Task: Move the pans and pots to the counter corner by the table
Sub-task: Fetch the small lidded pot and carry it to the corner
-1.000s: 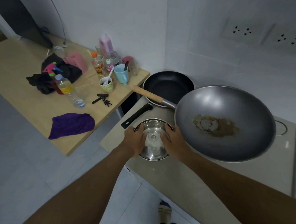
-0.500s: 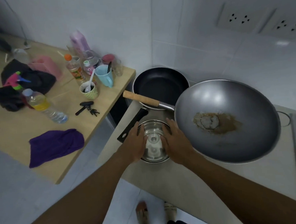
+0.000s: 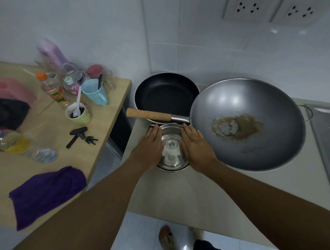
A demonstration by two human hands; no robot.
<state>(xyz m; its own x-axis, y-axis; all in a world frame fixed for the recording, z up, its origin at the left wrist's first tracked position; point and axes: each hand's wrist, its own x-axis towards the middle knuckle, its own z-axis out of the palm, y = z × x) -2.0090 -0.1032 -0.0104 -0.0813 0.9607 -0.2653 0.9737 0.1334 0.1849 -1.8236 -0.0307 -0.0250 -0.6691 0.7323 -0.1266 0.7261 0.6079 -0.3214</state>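
A small steel pot (image 3: 171,149) with a knobbed lid stands on the beige counter (image 3: 183,196) near its corner by the wooden table (image 3: 110,116). My left hand (image 3: 150,146) and my right hand (image 3: 194,144) press against its two sides, fingers stretched forward. Behind it sits a black frying pan (image 3: 166,96); its black handle is almost hidden under my left hand. A large grey wok (image 3: 246,124) with brown residue lies to the right, its wooden handle (image 3: 148,114) crossing over the frying pan's rim.
The table holds a blue mug (image 3: 94,92), a green cup with a spoon (image 3: 79,114), bottles (image 3: 53,88), keys (image 3: 80,137) and a purple cloth (image 3: 47,192). A gap separates table and counter. Sink edge (image 3: 325,135) at right. Wall sockets (image 3: 249,7) above.
My fingers have straightened from curled around the pot to flat along its sides. The frying pan's black handle is now covered by my left hand. The view has swung right.
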